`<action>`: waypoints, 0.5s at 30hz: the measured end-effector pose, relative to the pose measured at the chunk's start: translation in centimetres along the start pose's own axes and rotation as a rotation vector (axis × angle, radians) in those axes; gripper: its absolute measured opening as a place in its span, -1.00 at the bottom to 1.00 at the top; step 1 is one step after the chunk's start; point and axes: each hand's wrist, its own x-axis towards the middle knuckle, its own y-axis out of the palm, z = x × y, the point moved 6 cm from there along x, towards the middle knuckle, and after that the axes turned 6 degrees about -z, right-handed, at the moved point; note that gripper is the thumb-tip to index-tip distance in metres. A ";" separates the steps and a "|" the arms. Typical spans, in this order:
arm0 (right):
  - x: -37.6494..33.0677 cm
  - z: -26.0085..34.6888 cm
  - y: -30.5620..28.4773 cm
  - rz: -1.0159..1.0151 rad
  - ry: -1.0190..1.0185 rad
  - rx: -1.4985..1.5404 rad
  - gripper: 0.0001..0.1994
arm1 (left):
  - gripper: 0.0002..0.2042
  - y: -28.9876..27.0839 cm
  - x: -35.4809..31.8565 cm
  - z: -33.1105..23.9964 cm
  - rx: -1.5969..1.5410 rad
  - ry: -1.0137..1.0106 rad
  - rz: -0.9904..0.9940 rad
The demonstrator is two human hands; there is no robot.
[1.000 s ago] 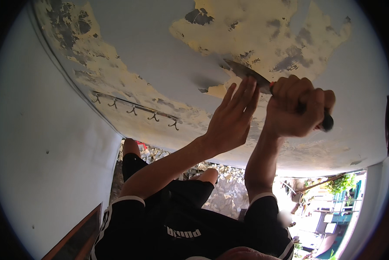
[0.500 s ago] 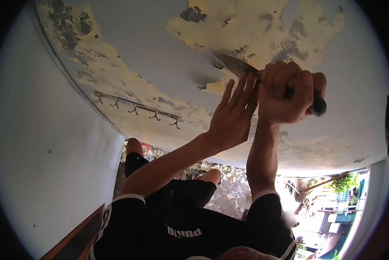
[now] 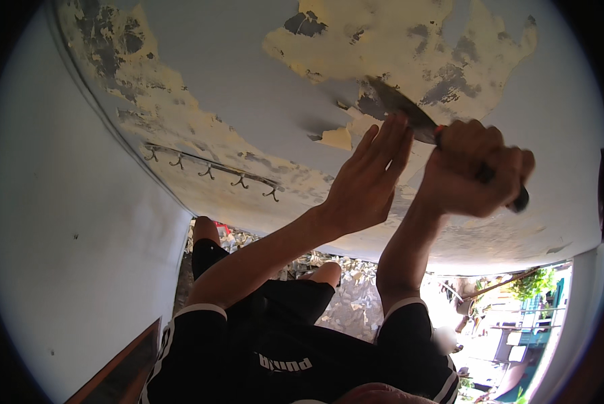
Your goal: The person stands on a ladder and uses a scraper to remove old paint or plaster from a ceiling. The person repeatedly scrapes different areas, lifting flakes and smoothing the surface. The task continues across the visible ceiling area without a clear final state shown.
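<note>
A pale printed logo (image 3: 285,363) crosses the chest of the person's black shirt (image 3: 346,353); white bands edge the sleeves. The wall (image 3: 248,74) carries smooth grey paint, broken by ragged pale-yellow patches with rough dark blotches. Near the knife (image 3: 410,116), a loose yellowish paint flap (image 3: 337,139) stands out from the surface. A thin metal rail (image 3: 214,165) with five forked hooks runs along the wall to the left, and irregular pale flakes cover the floor (image 3: 349,299).

The knife is in front of a yellow patch, its dull dark metal blade broad and curved, tapering to a point at upper left. A red-orange band sits where the blade meets the black handle. The right hand (image 3: 477,168) is clamped around that handle, whose rounded end pokes out below the fist. The left hand (image 3: 366,175) is straightened, fingers close together, tips at the blade; whether they press it I cannot tell.
</note>
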 end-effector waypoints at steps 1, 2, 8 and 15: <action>-0.3 0.4 -0.1 -0.080 -0.016 -0.045 -0.83 | -0.27 -0.1 -0.1 0.2 -0.010 -0.031 -0.010; -0.6 -0.1 0.3 -0.065 -0.022 -0.055 -0.83 | -0.26 -0.3 -0.2 0.3 -0.020 -0.062 -0.019; -0.7 -0.5 0.9 0.034 -0.063 0.003 -0.85 | -0.26 -0.2 -0.3 0.2 -0.021 -0.079 -0.032; -1.3 -1.3 0.5 -0.047 -0.086 -0.044 -0.87 | -0.29 -0.3 -0.5 -0.7 -0.017 -0.066 -0.003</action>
